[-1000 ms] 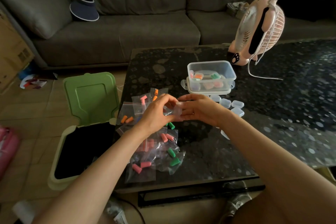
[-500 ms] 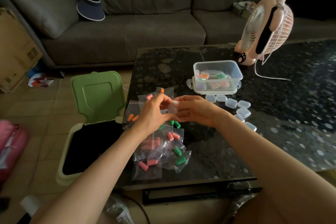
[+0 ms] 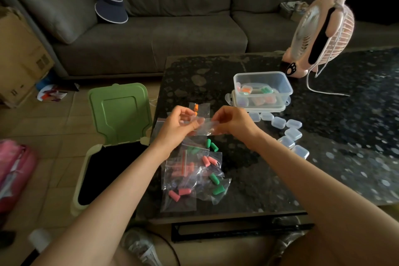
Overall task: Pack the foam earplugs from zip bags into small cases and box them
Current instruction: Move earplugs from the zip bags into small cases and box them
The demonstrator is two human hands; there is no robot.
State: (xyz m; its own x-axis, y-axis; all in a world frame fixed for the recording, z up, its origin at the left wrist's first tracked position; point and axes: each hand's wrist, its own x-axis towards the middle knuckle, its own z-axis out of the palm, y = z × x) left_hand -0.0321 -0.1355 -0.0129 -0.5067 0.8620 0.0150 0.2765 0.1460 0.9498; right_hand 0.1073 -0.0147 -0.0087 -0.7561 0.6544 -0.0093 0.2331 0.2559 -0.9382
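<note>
The left hand (image 3: 179,128) and the right hand (image 3: 232,124) each pinch one end of a small clear plastic zip bag (image 3: 205,127) with curled fingers, holding it stretched just above the black speckled table (image 3: 259,179). Whether any earplugs are inside it cannot be told. The step looks to be opening the seal. It should go best with thumb and forefinger gripping opposite lips close to the zip strip and pulling apart gently, mouth kept upward, so the light foam does not spring out. Directly below the hands lies a heap of clear zip bags (image 3: 183,198) holding pink and green foam earplugs (image 3: 206,161), and a bag of orange foam earplugs (image 3: 196,108) sits just beyond the left fingers. A row of small translucent lidded cases (image 3: 287,129) curves beside the right wrist, near enough to tip into. Behind them a clear rectangular plastic box (image 3: 280,84) holds cases with coloured plugs. An open green-lidded bin (image 3: 118,112) stands at the table's left edge, a likely place for the empty bag.
</note>
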